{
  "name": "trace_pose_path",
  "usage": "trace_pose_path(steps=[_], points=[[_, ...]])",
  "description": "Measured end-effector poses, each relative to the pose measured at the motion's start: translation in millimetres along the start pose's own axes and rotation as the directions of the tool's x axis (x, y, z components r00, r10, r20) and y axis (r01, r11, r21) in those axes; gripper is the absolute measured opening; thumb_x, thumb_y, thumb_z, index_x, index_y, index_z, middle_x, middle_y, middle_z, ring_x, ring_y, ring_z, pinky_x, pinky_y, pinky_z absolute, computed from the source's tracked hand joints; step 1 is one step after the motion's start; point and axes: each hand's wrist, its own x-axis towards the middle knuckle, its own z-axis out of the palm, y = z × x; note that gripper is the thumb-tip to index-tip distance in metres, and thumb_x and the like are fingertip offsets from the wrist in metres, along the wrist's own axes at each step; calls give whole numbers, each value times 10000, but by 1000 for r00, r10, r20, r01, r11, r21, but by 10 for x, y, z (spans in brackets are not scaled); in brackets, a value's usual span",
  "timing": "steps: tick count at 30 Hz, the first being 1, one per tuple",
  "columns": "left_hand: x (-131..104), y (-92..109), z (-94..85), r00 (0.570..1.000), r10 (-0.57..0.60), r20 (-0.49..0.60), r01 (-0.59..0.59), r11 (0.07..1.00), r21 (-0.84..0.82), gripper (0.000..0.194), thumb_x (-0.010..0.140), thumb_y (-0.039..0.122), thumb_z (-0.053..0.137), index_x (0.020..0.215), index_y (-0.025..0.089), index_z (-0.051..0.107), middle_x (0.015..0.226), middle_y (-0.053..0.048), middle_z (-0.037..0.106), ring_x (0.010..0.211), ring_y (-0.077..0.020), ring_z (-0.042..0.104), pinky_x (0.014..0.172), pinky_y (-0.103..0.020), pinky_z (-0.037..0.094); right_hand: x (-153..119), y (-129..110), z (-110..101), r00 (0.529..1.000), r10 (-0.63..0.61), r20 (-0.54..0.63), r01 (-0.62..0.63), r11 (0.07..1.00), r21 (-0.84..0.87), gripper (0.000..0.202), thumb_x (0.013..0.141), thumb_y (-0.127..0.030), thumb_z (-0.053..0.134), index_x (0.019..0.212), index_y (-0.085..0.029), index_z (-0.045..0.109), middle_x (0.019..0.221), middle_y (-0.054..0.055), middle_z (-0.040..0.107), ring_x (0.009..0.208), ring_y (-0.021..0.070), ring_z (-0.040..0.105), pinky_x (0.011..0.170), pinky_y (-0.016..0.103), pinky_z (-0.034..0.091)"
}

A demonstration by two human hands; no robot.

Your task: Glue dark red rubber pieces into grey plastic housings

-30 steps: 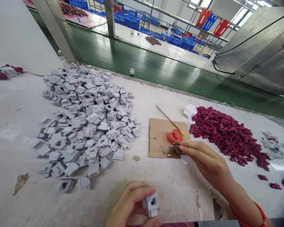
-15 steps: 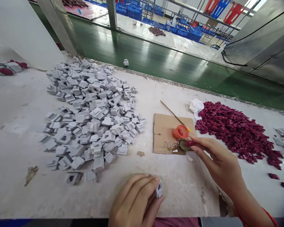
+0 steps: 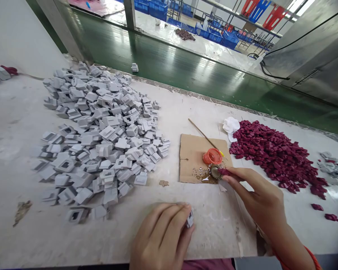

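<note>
Near the table's front edge, my left hand is closed around a grey part, whose end with a dark opening shows past the fingertips. My right hand pinches a small maroon part between thumb and fingers. That part is at the rim of a small round metal cap, on a piece of cardboard with wet drops. Just behind the cap stands an orange-red cup. A thin stick with a yellow tip lies across the cardboard's back edge.
A large heap of grey parts covers the left of the table. On the right is a pile of maroon parts, beside a crumpled white tissue. A green conveyor belt runs behind, carrying one grey part.
The view has shifted slightly. The grey part on the belt has moved left. Both hands keep their holds, and the maroon part is still at the cap.
</note>
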Motion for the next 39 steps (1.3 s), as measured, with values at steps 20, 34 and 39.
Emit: trace_pose_path(steps=[20,34,39], points=[[8,-29,0,1000,-3,22,3,1000,-27,230,852,73,616,1060,171,630,987,-32,725,936,-187,609,884,-276,460,42,30,-115,994,13,111,-13,1000,4,135,895,-191,587,1025,-201,623,907,33,682,766,146,653,675,256,521],[-26,-84,-16,1000,15,15,-13,991,-130,222,783,73,704,976,166,646,898,-9,734,889,-155,624,832,-235,523,-284,-500,-88,985,45,168,-116,891,440,149,880,-229,628,1024,-227,591,830,-6,687,739,111,662,646,160,556],[-11,-94,-23,999,9,32,-4,989,-149,212,786,70,702,969,165,651,898,0,730,895,-143,610,857,-222,504,-369,-641,49,977,7,212,-108,877,468,195,847,-189,667,1029,-201,600,849,2,698,754,109,678,668,151,571]])
